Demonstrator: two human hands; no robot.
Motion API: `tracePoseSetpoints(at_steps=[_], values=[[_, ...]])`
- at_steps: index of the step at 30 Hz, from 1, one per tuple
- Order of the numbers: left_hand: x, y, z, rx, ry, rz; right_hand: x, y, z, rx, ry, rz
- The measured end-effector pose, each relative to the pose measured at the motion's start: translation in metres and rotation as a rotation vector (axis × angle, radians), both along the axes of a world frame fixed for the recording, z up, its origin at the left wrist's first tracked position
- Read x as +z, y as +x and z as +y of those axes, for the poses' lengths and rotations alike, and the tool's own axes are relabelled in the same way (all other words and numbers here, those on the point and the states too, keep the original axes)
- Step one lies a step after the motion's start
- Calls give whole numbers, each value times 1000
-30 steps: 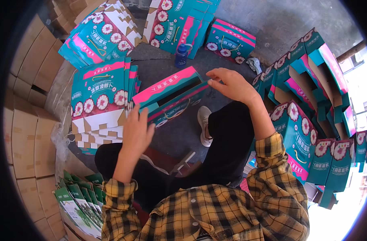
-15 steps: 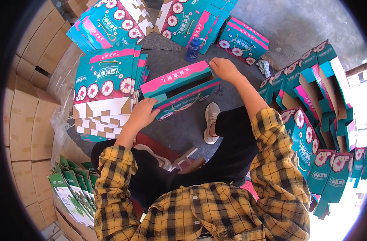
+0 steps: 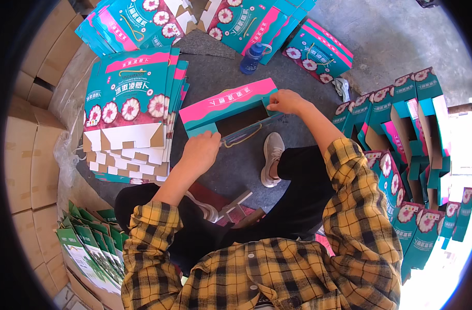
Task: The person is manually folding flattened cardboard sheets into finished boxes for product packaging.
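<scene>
Between my hands is a teal and pink cardboard gift box (image 3: 229, 99), its top partly open onto a dark inside. A pink-edged flap stands along its far side, and a yellow cord handle (image 3: 243, 136) hangs at the near side. My left hand (image 3: 201, 150) is closed over the near left corner, fingertips on the rim. At the right end, my right hand (image 3: 288, 102) pinches the edge by the end flap. The hands hide both of those corners in part. Left of the box lies a stack of flattened matching boxes (image 3: 130, 88).
A blue water bottle (image 3: 252, 58) stands beyond the box, near a folded-up gift box (image 3: 318, 51). Opened boxes (image 3: 401, 124) are piled at the right. Brown cartons (image 3: 21, 155) line the left, with green packaging (image 3: 89, 245) below them. My shoe (image 3: 272, 157) is close to the box.
My left hand has moved right along the near edge, from the left end to the corner. The box has tilted, showing more of its opening. My right hand has shifted slightly down and right.
</scene>
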State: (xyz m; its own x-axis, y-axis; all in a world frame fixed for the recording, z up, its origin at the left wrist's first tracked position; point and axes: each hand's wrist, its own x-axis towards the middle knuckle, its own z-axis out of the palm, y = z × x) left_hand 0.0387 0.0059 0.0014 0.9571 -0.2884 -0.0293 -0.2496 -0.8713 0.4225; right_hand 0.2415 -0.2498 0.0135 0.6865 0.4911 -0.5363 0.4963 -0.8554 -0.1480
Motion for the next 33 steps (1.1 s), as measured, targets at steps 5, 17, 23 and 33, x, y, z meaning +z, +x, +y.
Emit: tracePoseSetpoints(at_steps=[5, 17, 23, 33], values=[[0, -1, -2, -4, -42, -14, -11, 6, 7, 30, -79, 22], [-4, -4, -2, 5, -61, 2, -31, 3, 20, 21, -338, -13], [-6, -4, -3, 12, -53, -22, -30, 1, 26, 6, -369, -34], [-4, -3, -5, 13, -23, 0, -45, 5, 17, 6, -262, -98]])
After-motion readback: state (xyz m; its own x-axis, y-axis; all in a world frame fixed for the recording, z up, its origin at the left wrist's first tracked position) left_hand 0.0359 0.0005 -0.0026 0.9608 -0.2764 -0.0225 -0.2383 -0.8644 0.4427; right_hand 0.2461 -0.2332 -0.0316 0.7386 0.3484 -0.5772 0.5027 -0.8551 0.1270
